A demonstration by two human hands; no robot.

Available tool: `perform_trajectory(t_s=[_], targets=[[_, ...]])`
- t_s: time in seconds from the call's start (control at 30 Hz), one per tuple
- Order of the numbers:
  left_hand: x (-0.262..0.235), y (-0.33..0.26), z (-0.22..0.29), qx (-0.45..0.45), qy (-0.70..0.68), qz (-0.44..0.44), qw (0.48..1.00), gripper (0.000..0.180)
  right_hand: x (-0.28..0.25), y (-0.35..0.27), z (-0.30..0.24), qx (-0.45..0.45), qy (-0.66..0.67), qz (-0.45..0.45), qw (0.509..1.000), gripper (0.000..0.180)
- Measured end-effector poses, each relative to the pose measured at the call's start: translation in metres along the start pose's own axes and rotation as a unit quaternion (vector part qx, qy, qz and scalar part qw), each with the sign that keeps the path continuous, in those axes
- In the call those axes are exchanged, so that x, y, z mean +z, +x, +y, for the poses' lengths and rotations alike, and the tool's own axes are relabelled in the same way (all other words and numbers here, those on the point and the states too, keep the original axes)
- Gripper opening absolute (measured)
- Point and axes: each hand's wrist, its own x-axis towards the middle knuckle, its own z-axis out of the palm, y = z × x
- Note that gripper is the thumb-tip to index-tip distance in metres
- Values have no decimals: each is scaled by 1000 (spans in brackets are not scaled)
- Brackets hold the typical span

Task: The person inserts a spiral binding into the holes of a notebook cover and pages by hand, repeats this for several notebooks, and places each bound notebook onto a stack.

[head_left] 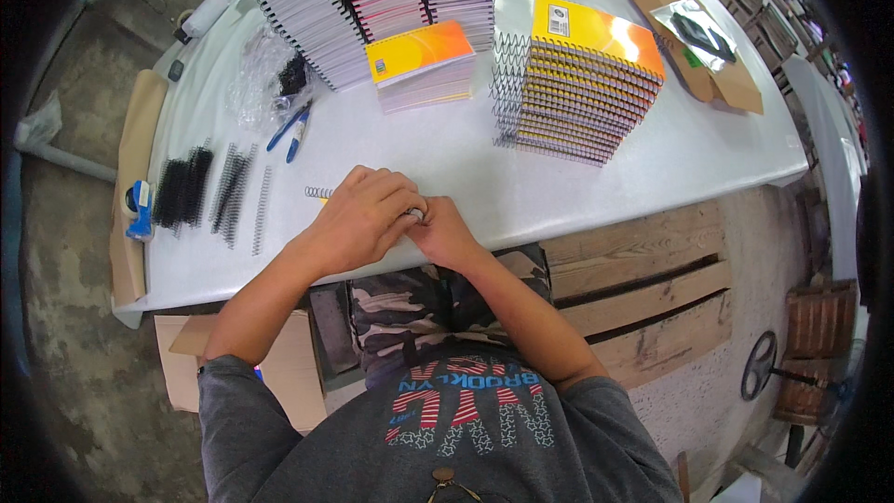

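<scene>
You've got both hands pinched around a wire spiral (318, 192) at the table's (652, 158) near edge, left hand (363, 217) over right hand (445, 233), coil end poking out leftward.

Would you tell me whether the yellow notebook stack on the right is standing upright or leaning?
Leaning. The yellow notebook stack slants, its top cover shifted rightward of its base, with spiral bindings along its left side.

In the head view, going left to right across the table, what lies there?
Blue tape dispenser → black spiral coils → blue pens → left hand and right hand, together on a metal spiral → orange-covered notebook → stack of yellow spiral notebooks → flat cardboard with a shiny bag.
</scene>
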Motion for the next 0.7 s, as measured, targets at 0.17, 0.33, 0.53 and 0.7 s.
perform_trajectory(t_s=[0.17, 0.33, 0.53, 0.7], targets=[[-5, 4, 4, -3, 59, 4, 998, 21, 4, 0, 7, -31, 38, 17, 999, 16], [-18, 14, 15, -26, 50, 7, 998, 33, -6, -8, 4, -90, 47, 3, 995, 31], [-75, 70, 49, -60, -73, 437, 895, 70, -104, -41, -81, -312, 149, 348, 871, 34], [-39, 149, 97, -31, -506, 387, 770, 35, -138, -13, -123, -351, 239, 421, 802, 38]])
